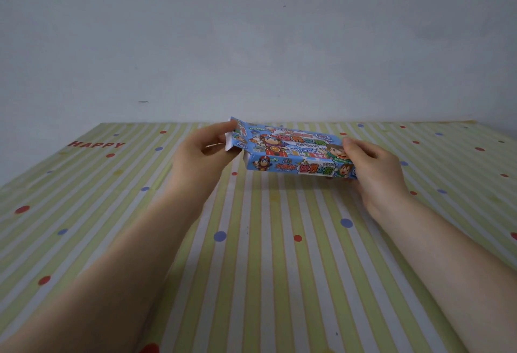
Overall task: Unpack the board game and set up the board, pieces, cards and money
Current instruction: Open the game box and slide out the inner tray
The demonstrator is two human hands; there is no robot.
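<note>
We hold a flat blue cardboard game box [291,154], printed with cartoon characters and Chinese lettering, in the middle of the frame, just above a table covered by a cloth of pale green and white stripes with red and blue dots [251,254]. The box lies roughly level, its long side facing us and its printed top turned slightly toward the camera. Whether its underside touches the cloth we cannot tell; a faint shadow sits beneath it.

Our left hand [201,154], left of centre, has its fingers curled round the box's left end, where the white-lined end flap [232,134] stands open and tilted upward, thumb and fingertips pinching that flap. Our right hand [375,168], right of centre, grips the box's opposite end, thumb on the top face and the remaining fingers wrapped beneath and behind it. Both bare forearms reach in from the lower corners of the frame.

The word "HAPPY" [96,144] is printed in red letters on the cloth at the left of the frame, near the table's far edge, well apart from the box. A plain pale grey-blue wall [251,30] fills the upper half of the frame behind the table.
</note>
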